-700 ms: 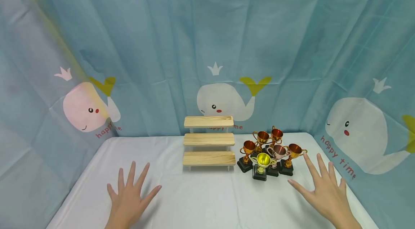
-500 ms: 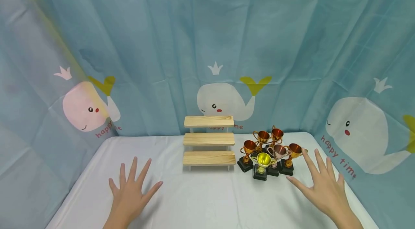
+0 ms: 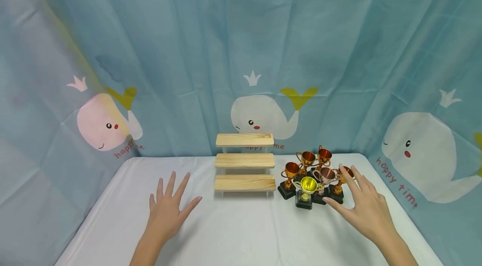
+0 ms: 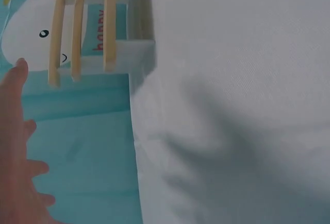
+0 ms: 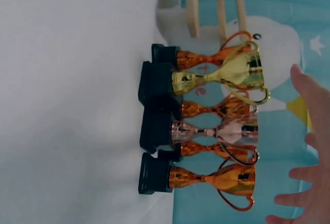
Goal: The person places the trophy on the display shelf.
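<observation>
My right hand (image 3: 367,213) hovers with fingers spread just beside a cluster of small trophy cups, holding nothing. In front stands a gold trophy (image 3: 308,185); a silvery-pink trophy (image 3: 326,176) is right behind it. Several copper-orange trophies (image 3: 291,170) stand around these two, all on black bases. From the head view, my right fingers partly cover the rightmost orange trophy (image 5: 234,179). My left hand (image 3: 165,216) is held over the white table on the left, fingers spread, touching nothing. Its shadow falls on the cloth in the left wrist view.
A three-step wooden shelf (image 3: 244,182) with pale planks stands at the back middle of the white-covered table (image 3: 241,232), left of the trophies. Blue curtains (image 3: 188,69) with printed whales enclose the back and both sides.
Both hands have moved forward and inward, the left one to the right, the right one to the left and nearer the trophies. The trophies and shelf stay in place.
</observation>
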### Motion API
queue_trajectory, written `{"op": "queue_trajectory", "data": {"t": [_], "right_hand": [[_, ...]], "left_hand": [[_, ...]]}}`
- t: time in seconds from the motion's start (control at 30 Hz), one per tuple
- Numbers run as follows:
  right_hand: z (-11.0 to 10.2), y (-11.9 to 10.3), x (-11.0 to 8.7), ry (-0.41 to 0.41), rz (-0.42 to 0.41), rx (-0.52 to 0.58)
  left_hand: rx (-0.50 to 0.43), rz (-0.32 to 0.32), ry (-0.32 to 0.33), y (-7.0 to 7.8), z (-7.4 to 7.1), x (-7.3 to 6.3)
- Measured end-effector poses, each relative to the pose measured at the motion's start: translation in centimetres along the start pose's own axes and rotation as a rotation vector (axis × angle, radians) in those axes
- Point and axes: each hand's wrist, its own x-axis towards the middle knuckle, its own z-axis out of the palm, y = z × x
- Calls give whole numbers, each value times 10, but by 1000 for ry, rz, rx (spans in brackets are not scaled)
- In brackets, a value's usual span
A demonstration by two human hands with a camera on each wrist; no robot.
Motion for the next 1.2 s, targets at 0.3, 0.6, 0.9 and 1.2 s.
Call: {"op": "queue_trajectory", "data": {"t": [0.3, 0.6, 0.9, 1.2], "right_hand": [[4, -17, 7, 134, -131, 106], [13, -33, 15, 117, -153, 210], [27, -37, 22, 78, -151, 302], [42, -34, 26, 104, -166, 349]], "left_hand": [[-82, 56, 5, 17, 9, 13], [-277, 75, 21, 24, 27, 23], [-391, 68, 50, 30, 47, 30], [-466, 31, 106, 33, 59, 42]]}}
